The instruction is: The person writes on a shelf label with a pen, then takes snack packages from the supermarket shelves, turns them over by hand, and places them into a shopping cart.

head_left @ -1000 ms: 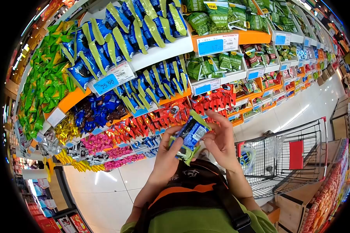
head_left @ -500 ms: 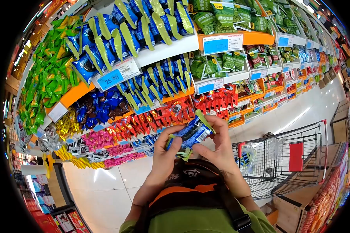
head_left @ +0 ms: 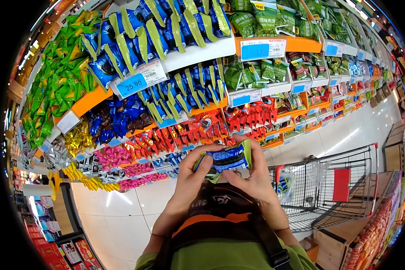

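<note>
A small blue packet with green crimped ends lies level between my two hands, above the black and orange bag on my front. My left hand pinches its left end between thumb and fingers. At its right end, my right hand grips it, thumb on the lower edge and fingers behind. Similar blue packets with green ends fill the upper shelf bin, behind a price tag reading 25.90. More of them are in the bin below.
Green packets are heaped at the left, green snack bags at the upper right. Red packets fill a lower bin. A wire shopping cart with a plastic bag inside stands right of me, near wooden crates.
The packet has turned from a steep slant to nearly level, and my right fingers have closed on its right end. The shelves have shifted slightly to the right in view.
</note>
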Demonstrator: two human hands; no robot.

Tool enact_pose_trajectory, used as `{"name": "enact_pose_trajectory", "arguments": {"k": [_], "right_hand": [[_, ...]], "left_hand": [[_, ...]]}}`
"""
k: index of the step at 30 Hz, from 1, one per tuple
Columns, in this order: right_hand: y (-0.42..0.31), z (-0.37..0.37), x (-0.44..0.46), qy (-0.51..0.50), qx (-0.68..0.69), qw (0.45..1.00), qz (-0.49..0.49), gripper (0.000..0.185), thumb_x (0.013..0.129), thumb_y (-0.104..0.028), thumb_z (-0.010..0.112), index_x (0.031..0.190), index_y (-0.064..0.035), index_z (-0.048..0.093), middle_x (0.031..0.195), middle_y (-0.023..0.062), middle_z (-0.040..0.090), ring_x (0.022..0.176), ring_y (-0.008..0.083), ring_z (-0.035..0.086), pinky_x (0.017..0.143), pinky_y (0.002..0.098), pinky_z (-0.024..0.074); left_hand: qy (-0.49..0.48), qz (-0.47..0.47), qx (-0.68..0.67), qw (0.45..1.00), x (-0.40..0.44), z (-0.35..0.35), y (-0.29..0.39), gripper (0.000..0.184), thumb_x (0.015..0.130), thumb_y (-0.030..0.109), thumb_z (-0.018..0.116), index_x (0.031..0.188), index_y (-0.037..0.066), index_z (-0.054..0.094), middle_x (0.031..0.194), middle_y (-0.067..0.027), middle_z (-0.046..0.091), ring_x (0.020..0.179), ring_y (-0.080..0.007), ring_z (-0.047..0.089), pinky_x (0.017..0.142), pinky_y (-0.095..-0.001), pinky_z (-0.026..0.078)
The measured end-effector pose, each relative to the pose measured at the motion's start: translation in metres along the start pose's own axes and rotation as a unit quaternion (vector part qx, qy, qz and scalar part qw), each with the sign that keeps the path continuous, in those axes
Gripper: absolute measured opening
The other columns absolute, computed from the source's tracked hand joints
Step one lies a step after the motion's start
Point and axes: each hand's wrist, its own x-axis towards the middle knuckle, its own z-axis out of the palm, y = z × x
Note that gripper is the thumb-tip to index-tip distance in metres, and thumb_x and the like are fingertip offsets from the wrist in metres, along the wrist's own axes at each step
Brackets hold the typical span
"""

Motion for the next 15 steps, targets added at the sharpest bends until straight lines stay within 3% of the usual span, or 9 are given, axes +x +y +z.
{"name": "enact_pose_trajectory", "arguments": {"k": [12, 15], "right_hand": [[0.0032, 0.0004, -0.0019, -0.004, 0.047, 0.998, 0.042, 0.060, 0.072, 0.003, 0.072, 0.123, -0.0034, 0.041, 0.120, 0.0094, 0.047, 0.112, 0.0154, 0.049, 0.096, 0.0293, 0.0400], [0.0108, -0.0030, -0.0071, 0.050, 0.012, 0.998, 0.021, 0.054, 0.073, -0.003, 0.073, 0.116, -0.0044, 0.041, 0.116, 0.0102, 0.048, 0.109, 0.0175, 0.051, 0.095, 0.0309, 0.0425]], "left_hand": [[-0.015, -0.006, 0.002, 1.000, -0.0004, 0.0002, 0.0033, 0.031, 0.098, 0.025, 0.051, 0.116, 0.003, 0.061, 0.113, -0.0056, 0.061, 0.103, -0.0118, 0.055, 0.090, -0.0272, 0.042], [0.001, -0.027, -0.048, 0.998, 0.0006, -0.0026, -0.0030, 0.038, 0.099, 0.028, 0.047, 0.129, 0.005, 0.051, 0.117, -0.0107, 0.058, 0.109, -0.0157, 0.054, 0.093, -0.0302, 0.042]]}}
